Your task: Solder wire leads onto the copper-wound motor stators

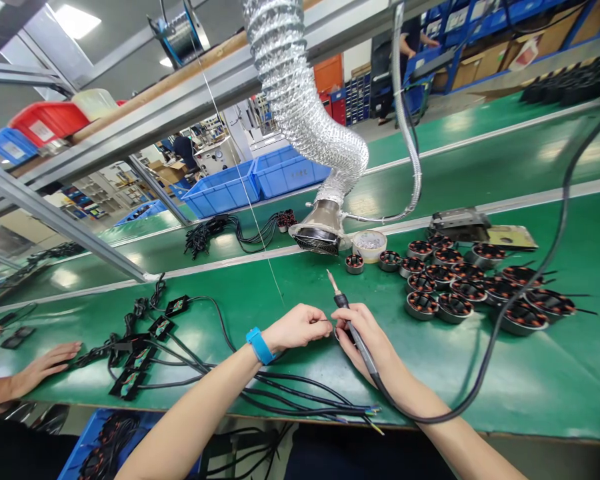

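My left hand (303,327), with a blue wristband, is closed in a pinch on something thin and dark, too small to name. Close beside it on the right, my right hand (367,340) grips a soldering iron (361,347), its tip pointing up and away from me. A small part between the right fingers is mostly hidden. Black cables (300,387) with stripped coloured ends run under my left wrist to small black-framed boards (139,360). Many copper-wound stator rings (455,305) sit to the right, near a round tub (369,245).
A fume extractor hood (323,227) hangs from a silver duct (300,100) beyond my hands. The iron's cord (513,293) loops on the right. A co-worker's hand (47,363) rests at the far left. Blue bins (223,193) stand behind; another (90,440) is below the table edge.
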The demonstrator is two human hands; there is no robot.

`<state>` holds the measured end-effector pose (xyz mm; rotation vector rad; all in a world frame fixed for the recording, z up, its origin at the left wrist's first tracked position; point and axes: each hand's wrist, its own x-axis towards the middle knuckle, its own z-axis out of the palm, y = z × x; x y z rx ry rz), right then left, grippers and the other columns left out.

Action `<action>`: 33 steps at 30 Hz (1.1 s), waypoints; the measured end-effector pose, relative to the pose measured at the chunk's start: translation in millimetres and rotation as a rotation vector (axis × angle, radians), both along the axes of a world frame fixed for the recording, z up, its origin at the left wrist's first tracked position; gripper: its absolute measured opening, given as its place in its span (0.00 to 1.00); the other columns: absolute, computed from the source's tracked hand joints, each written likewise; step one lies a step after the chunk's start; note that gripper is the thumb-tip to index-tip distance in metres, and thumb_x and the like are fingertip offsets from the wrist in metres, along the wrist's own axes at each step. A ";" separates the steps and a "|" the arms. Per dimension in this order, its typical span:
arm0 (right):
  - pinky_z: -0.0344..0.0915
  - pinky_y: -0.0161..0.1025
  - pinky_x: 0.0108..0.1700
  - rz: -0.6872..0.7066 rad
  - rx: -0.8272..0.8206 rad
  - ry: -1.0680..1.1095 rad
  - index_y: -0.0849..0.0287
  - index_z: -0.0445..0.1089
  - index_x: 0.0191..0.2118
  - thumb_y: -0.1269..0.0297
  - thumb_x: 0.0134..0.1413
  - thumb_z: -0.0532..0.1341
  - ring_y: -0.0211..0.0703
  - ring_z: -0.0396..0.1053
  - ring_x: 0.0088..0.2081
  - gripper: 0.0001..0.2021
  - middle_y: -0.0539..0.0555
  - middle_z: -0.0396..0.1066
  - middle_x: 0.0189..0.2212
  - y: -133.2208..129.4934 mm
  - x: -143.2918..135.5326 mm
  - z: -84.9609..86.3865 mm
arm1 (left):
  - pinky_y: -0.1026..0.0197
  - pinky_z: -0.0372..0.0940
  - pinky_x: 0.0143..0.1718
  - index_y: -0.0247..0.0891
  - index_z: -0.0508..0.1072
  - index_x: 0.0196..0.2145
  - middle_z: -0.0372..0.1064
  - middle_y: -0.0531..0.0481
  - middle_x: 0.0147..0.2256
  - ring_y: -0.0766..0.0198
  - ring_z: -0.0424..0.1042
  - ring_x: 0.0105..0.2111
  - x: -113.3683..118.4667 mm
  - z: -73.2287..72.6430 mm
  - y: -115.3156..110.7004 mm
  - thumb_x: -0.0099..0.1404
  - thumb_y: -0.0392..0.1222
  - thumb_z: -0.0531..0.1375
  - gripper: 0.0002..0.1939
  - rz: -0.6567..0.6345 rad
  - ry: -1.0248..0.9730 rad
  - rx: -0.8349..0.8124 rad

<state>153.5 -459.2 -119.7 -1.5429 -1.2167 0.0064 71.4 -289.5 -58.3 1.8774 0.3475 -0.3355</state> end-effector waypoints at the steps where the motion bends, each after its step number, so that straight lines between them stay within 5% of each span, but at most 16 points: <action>1: 0.65 0.36 0.45 -0.001 0.001 -0.001 0.53 0.61 0.53 0.74 0.64 0.52 0.38 0.65 0.39 0.15 0.54 0.58 0.42 0.1 0.0 0.0 | 0.67 0.48 0.18 0.35 0.69 0.27 0.58 0.58 0.21 0.74 0.52 0.18 -0.2 0.9 0.1 0.61 0.54 0.58 0.18 -0.008 0.004 0.010; 18: 0.65 0.38 0.44 0.002 -0.011 0.000 0.52 0.60 0.56 0.75 0.64 0.52 0.39 0.64 0.39 0.18 0.54 0.58 0.42 -1.4 -0.5 2.8 | 0.66 0.38 0.17 0.34 0.70 0.28 0.64 0.55 0.23 0.78 0.46 0.16 1.9 9.7 11.3 0.54 0.54 0.66 0.19 0.133 0.048 -0.243; 26: 0.66 0.38 0.43 -0.007 -0.034 -0.015 0.53 0.61 0.56 0.73 0.64 0.53 0.40 0.65 0.39 0.17 0.54 0.58 0.42 -3.3 -3.8 3.7 | 0.64 0.36 0.19 0.31 0.75 0.29 0.61 0.56 0.19 0.77 0.47 0.16 1.8 7.1 8.3 0.53 0.52 0.67 0.18 0.207 0.002 -0.181; 33: 0.68 0.38 0.42 0.014 -0.029 0.002 0.53 0.61 0.55 0.72 0.63 0.54 0.39 0.66 0.38 0.16 0.54 0.58 0.42 -5.0 -5.0 5.9 | 0.63 0.40 0.20 0.31 0.76 0.31 0.62 0.57 0.22 0.75 0.49 0.18 1.4 9.0 11.2 0.51 0.55 0.69 0.21 0.090 0.004 -0.117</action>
